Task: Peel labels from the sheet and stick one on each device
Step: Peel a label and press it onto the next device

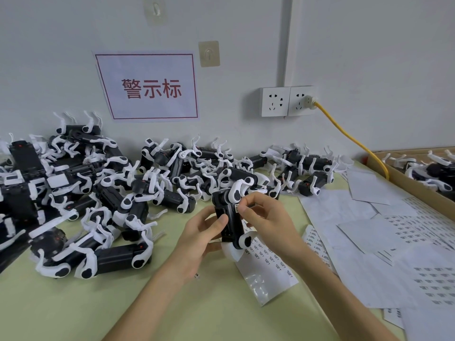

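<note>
Sign [147, 87] reads 警示标; our left hand [204, 232] grips one device [232, 226], our right hand [266, 217] pinches a label [237, 207] on it; cardboard box [413, 186] holds more devices [434, 169].

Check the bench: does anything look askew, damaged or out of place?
Nothing looks damaged. The devices lie in a tangled heap on the left and across the back, not in rows. Loose sheets on the right overlap at odd angles, and the label sheet under the held device seems to curl up at its near end.
</note>
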